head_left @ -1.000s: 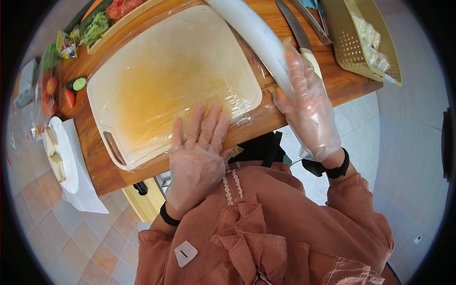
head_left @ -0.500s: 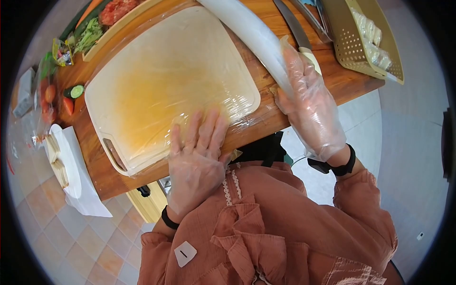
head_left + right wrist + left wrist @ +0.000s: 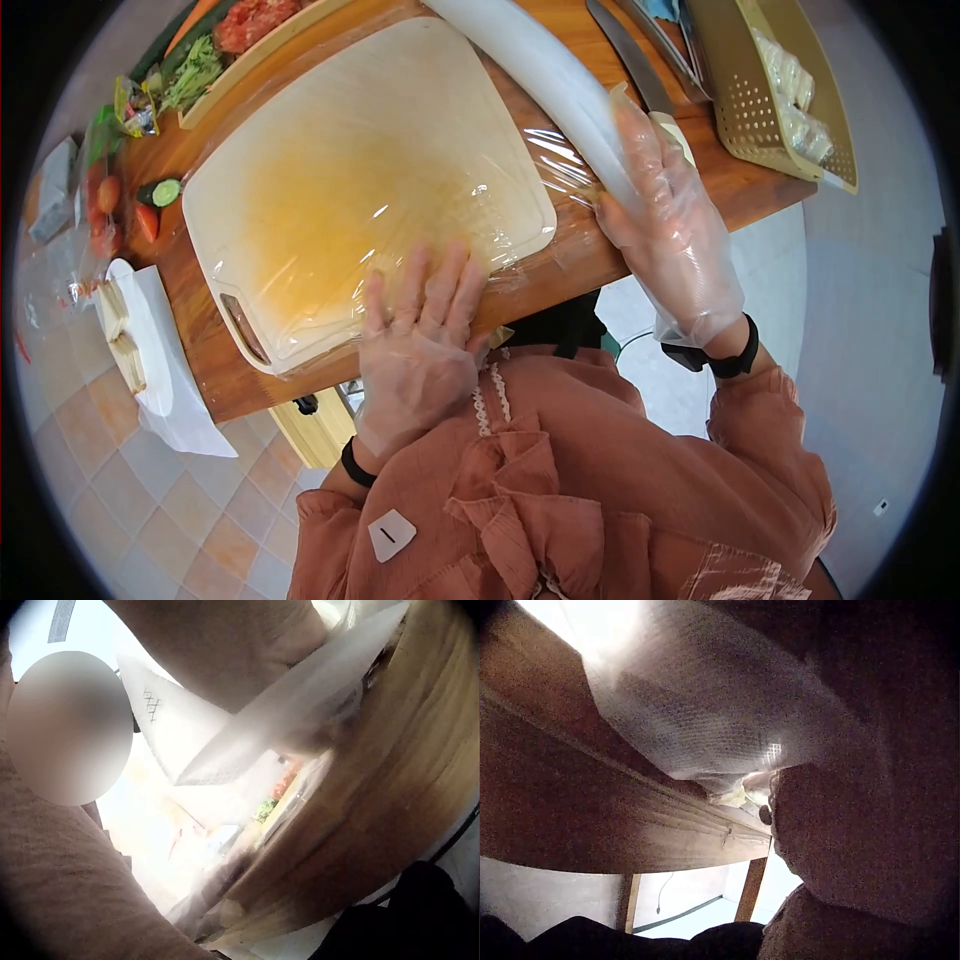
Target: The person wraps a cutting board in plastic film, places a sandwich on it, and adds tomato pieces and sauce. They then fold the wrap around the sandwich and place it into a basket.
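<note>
A cream cutting board (image 3: 350, 90) with an orange stain is covered by clear cling film (image 3: 505, 240). My gloved left hand (image 3: 415, 365) presses the film at the board's near edge, its fingers straight and spread. On the right, my gloved right hand (image 3: 680, 235) grips the near end of a long white cling film roll (image 3: 550, 80), thumb on the board side and fingers along the other side. Film stretches from the roll across to the board. In the left wrist view the glove (image 3: 697, 712) hides the fingers.
Right of the roll lie a knife (image 3: 635, 55) and a tan perforated basket (image 3: 745, 115) holding wrapped items. A wooden tray (image 3: 260, 60) with vegetables and red meat stands back left. Cut cucumber (image 3: 160, 192), bagged tomatoes (image 3: 105, 200) and a white plate (image 3: 150, 370) line the left edge.
My right hand and the roll have shifted slightly right, away from the board, and the film between shows brighter, tighter creases. My left hand stays on the board's near edge.
</note>
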A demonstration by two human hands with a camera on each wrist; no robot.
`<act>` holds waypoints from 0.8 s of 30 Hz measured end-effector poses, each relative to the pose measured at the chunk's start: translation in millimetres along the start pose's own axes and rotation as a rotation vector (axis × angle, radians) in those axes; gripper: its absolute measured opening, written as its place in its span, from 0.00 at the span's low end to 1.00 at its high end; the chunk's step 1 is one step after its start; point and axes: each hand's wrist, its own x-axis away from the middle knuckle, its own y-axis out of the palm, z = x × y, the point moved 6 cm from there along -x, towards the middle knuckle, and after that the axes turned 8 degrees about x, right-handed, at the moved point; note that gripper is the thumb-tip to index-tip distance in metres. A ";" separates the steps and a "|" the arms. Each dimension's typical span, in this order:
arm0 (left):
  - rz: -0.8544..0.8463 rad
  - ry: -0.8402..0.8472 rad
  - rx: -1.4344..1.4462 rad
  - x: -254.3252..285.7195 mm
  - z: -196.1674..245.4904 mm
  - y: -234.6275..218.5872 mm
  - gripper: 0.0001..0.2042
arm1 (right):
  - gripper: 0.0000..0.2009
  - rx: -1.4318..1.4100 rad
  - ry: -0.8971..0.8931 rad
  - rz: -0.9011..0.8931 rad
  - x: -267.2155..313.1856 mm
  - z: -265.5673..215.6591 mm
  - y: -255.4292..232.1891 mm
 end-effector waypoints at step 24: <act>0.178 0.153 0.021 7.1 10.3 -18.1 0.40 | 0.44 0.061 -0.100 0.060 0.4 -6.6 -13.3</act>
